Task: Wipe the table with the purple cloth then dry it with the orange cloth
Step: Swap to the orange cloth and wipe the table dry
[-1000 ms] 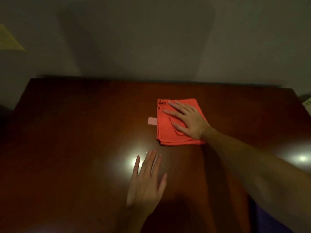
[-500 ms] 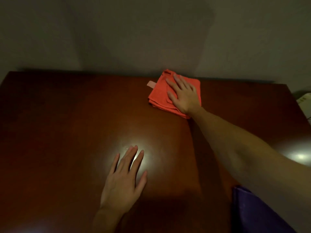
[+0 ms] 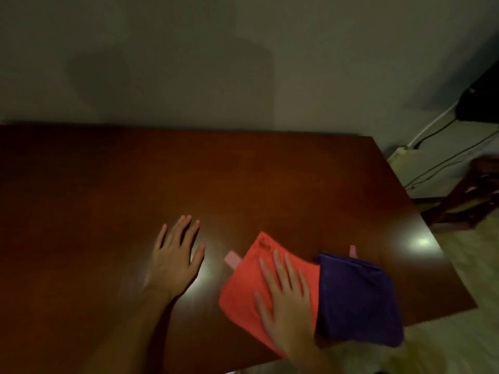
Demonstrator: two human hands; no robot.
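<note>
A folded orange cloth lies on the dark wooden table near its front right edge. My right hand presses flat on that cloth with fingers spread. Touching its right side, a folded purple cloth rests at the table's front right corner and hangs partly over the edge. My left hand lies flat and open on the bare wood to the left of the orange cloth, holding nothing.
A grey wall stands behind the table. To the right, on the floor, are a power strip with cables and a dark wooden chair. Bright light glare sits on the table near the right corner.
My right hand has dragged the orange cloth from the far edge of the table back to the near right, next to the purple cloth. My left hand stayed flat on the wood.
</note>
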